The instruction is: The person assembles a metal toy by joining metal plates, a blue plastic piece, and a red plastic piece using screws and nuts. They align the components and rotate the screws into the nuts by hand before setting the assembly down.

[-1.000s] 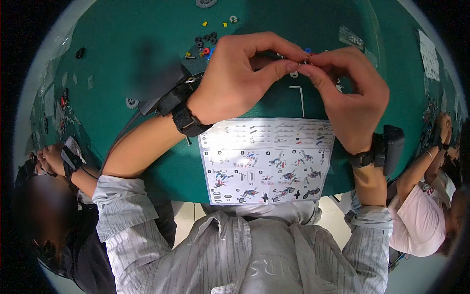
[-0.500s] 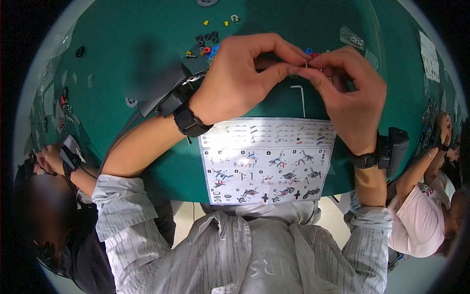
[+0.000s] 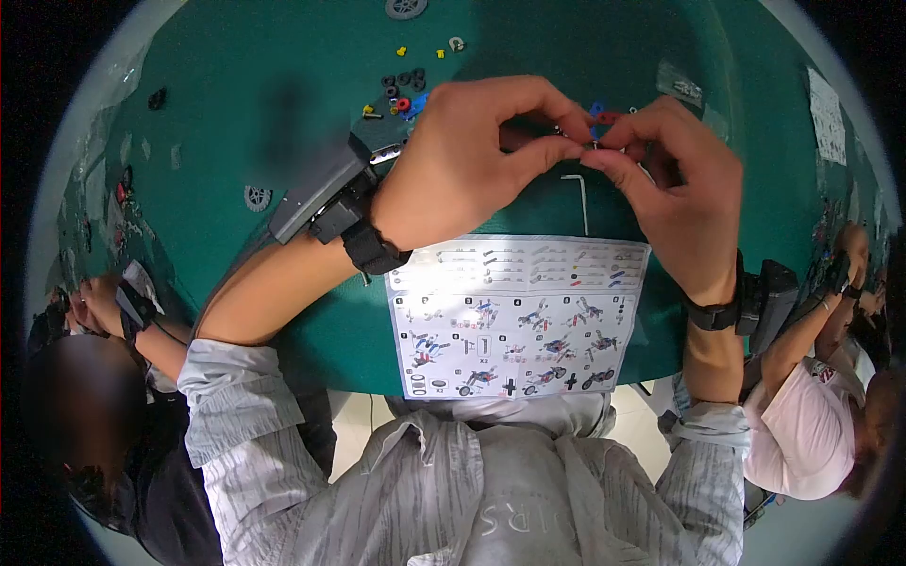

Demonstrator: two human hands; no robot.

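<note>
My left hand and my right hand meet above the table, thumbs and index fingertips pinched together. Between the tips shows a small metal screw, mostly hidden by the fingers. Just behind the fingertips are blue and red parts, partly covered by my right hand. An L-shaped hex key lies on the green tabletop below the fingertips. Nearer to me is a printed instruction sheet with numbered assembly drawings.
Black rubber rings, a red ring and yellow pieces lie beyond my left hand. Grey wheels rest on the green table. A small plastic bag lies at the back right. Other people sit at both sides.
Both hands have shifted slightly toward me in view, still pinched together, and the fingertips have moved a little. The sheet and loose parts also appear slightly lower.
</note>
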